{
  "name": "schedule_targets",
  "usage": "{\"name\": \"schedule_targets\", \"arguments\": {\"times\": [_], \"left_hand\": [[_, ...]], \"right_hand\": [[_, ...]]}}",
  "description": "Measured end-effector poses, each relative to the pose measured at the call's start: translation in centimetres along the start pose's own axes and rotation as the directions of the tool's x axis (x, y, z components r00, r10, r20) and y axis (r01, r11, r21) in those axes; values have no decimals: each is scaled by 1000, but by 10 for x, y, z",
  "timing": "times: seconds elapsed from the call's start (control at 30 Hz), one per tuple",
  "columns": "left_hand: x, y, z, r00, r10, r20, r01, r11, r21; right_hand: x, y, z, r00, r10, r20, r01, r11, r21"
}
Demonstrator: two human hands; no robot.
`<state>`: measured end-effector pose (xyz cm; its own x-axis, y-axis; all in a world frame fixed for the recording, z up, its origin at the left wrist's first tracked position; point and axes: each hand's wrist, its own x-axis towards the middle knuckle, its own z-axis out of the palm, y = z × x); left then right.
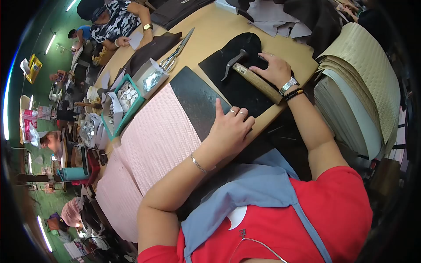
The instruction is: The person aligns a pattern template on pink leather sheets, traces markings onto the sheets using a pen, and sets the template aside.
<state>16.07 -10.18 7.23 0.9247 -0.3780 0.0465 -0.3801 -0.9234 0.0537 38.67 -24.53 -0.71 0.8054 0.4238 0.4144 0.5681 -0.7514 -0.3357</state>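
Note:
My left hand (231, 128) lies palm down on a dark flat slab (197, 103), one finger stretched out and the others bent near its edge. Pink herringbone-textured sheet material (158, 118) extends from beside the slab. My right hand (277, 71) rests at the edge of black material (247, 44), with thumb and fingers apart. Beside it lies a hammer (256, 82), its wooden handle running under or close to my right wrist. Its curved metal head is on the black material. I see no grip on the hammer.
Scissors (172, 57) lie beyond the slab, near a white box (151, 78) and a green tray (137, 105) of small pieces. Stacked sheets (351, 87) stand at right. Across the table, a person in a patterned shirt (118, 22) handles pale material.

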Motion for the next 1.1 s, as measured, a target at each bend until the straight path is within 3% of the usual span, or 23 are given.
{"name": "schedule_targets", "arguments": {"times": [0.27, 0.33, 0.43, 0.47, 0.6, 0.63, 0.67, 0.8, 0.9, 0.97, 1.03, 1.1], "left_hand": [[2, 3, 7, 1000, 20, 13, -20, 999, 43], [-3, 10, 6, 999, -13, 39, 11, 999, 42], [-29, 9, -35, 961, -165, -223, 148, 985, -93], [-45, 4, -49, 961, -251, -117, 237, 964, -123], [-139, -43, -37, 784, -608, -127, 603, 794, -75], [-169, -54, -30, 740, -663, -110, 658, 748, -84], [-198, -65, -20, 695, -712, -98, 706, 702, -88], [-264, -71, 18, 627, -779, -22, 778, 628, -34], [-248, -48, 20, 527, -849, -25, 849, 528, -37], [-237, -37, 19, 490, -871, -27, 870, 491, -39], [-235, -29, 20, 471, -882, -32, 881, 472, -43], [-243, -18, 6, 508, -861, 6, 858, 505, -90]], "right_hand": [[0, -16, 3, 982, -151, 109, 129, 974, 189], [4, -13, 4, 972, -221, 86, 198, 956, 218], [7, -1, 5, 983, -118, -141, 153, 950, 272], [4, -7, -6, 986, -86, -141, 127, 942, 310], [-27, -37, -28, 979, -171, 113, 115, 915, 387], [-33, -50, -42, 963, -210, 167, 145, 932, 333], [-39, -53, -41, 966, -205, 157, 146, 935, 324], [-33, -55, -37, 985, -147, 84, 119, 954, 277], [-29, -75, -25, 976, -216, 9, 171, 798, 578], [-34, -114, -33, 965, -225, 138, 52, 673, 738], [-41, -137, -31, 910, -292, 294, 27, 749, 662], [-59, -160, -28, 859, -386, 335, 121, 790, 601]]}}
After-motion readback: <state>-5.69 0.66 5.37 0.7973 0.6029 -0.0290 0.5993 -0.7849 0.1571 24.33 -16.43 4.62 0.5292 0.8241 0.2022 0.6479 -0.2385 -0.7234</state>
